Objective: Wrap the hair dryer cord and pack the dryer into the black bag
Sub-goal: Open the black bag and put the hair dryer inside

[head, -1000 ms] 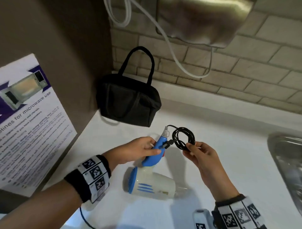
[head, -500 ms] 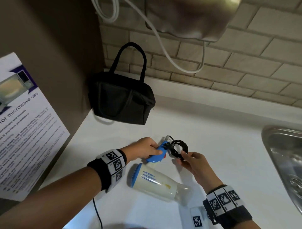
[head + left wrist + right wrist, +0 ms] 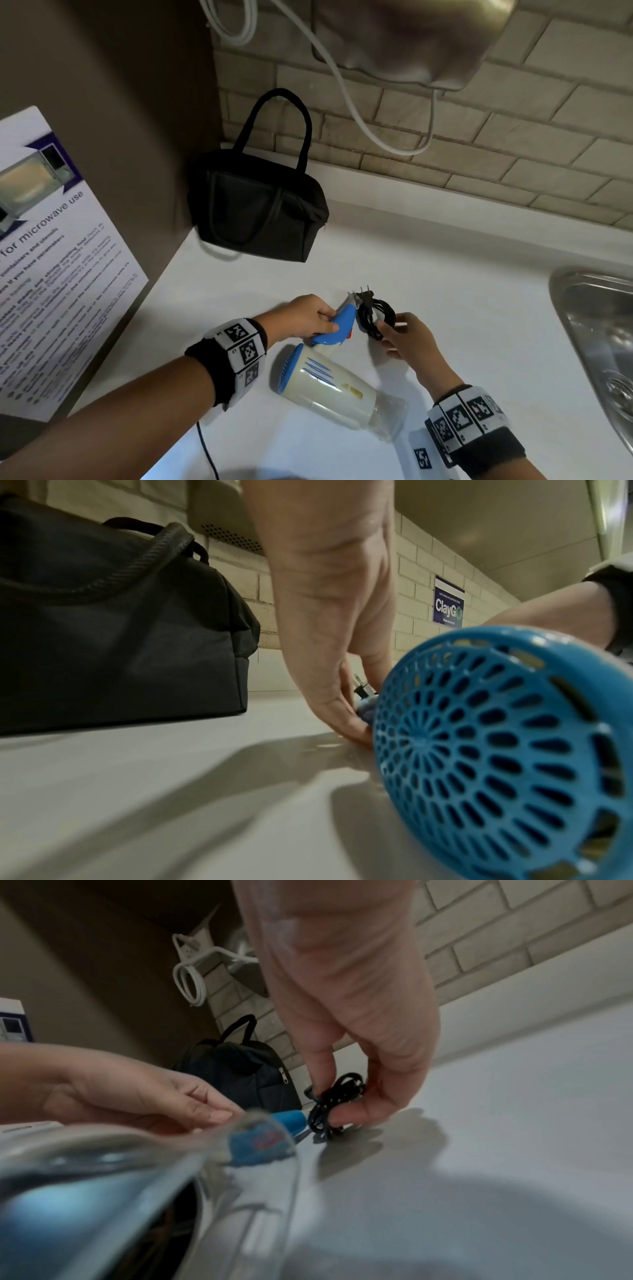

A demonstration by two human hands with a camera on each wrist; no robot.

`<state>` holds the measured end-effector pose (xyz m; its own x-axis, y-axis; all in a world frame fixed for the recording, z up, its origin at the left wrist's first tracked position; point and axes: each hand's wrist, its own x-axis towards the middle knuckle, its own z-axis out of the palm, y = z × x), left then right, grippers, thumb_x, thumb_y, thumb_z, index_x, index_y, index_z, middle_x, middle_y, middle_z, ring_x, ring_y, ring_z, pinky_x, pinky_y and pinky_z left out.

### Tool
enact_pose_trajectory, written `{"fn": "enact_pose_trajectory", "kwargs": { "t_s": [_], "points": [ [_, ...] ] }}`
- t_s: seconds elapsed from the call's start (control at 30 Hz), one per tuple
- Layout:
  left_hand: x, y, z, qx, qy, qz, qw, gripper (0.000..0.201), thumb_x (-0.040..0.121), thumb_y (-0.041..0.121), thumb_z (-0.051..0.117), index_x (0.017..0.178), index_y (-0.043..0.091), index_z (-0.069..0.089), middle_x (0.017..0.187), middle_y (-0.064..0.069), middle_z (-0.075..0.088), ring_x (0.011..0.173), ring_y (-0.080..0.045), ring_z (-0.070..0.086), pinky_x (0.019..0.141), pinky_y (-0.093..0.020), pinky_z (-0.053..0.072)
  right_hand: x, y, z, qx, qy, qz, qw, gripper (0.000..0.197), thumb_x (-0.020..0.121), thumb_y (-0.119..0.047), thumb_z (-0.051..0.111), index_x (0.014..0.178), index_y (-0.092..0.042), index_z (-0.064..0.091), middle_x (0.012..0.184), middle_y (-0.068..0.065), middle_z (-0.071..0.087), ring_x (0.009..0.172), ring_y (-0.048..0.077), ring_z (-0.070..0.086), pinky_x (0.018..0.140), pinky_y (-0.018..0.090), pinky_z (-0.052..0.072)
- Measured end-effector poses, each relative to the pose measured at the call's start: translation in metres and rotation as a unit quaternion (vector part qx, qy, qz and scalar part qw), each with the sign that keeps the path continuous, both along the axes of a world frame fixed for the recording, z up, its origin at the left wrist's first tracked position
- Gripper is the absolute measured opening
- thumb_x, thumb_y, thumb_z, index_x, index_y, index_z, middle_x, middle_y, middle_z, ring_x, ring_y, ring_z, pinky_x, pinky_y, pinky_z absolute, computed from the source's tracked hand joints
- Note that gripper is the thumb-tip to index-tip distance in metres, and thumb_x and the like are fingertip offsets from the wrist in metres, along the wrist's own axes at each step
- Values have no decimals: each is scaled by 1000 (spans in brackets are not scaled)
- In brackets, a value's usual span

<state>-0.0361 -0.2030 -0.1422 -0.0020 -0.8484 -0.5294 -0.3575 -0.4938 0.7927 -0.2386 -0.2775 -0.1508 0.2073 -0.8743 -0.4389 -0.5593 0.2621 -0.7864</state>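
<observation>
A white countertop (image 3: 445, 281) runs up to a low white ledge beneath a wall of pale beige brick tiles (image 3: 513, 144), and a stainless steel sink (image 3: 596, 329) is sunk into it at the right edge. A brushed-metal fixture (image 3: 404, 37) hangs on the wall, with a white cable (image 3: 346, 99) looping below it and a white power strip (image 3: 192, 947) mounted near the corner. A dark brown panel (image 3: 113, 85) closes the left side and carries a notice on microwave use (image 3: 58, 260), while a blue "ClayGo" sign (image 3: 448, 603) is fixed further along the brick wall.
</observation>
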Motion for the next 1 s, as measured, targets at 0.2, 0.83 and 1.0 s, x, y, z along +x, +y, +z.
{"fn": "enact_pose_trajectory", "kwargs": {
  "t_s": [0.2,0.83,1.0],
  "points": [
    [4,10,3,-11,3,14,1000,31,91,23,55,118,13,64,111,-13,70,104,-29,66,94,-45,52,-2,-3,2,-46,49,45,997,32,87,-27,65,112,-7,57,95,13,68,80,27,67,73,40,56],
    [21,68,29,-100,44,155,982,25,95,12,48,116,17,60,109,-4,66,101,-20,64,86,-26,52,51,1,60,-323,83,177,926,52,87,-30,63,134,-20,44,109,13,51,105,29,54,85,38,44],
    [29,89,35,-154,39,204,966,20,94,11,50,101,25,63,97,2,71,92,-18,67,80,-23,53,125,-2,104,-283,-16,290,914,43,96,-31,48,137,-27,35,85,8,71,79,21,67,74,32,52]
  ]
}}
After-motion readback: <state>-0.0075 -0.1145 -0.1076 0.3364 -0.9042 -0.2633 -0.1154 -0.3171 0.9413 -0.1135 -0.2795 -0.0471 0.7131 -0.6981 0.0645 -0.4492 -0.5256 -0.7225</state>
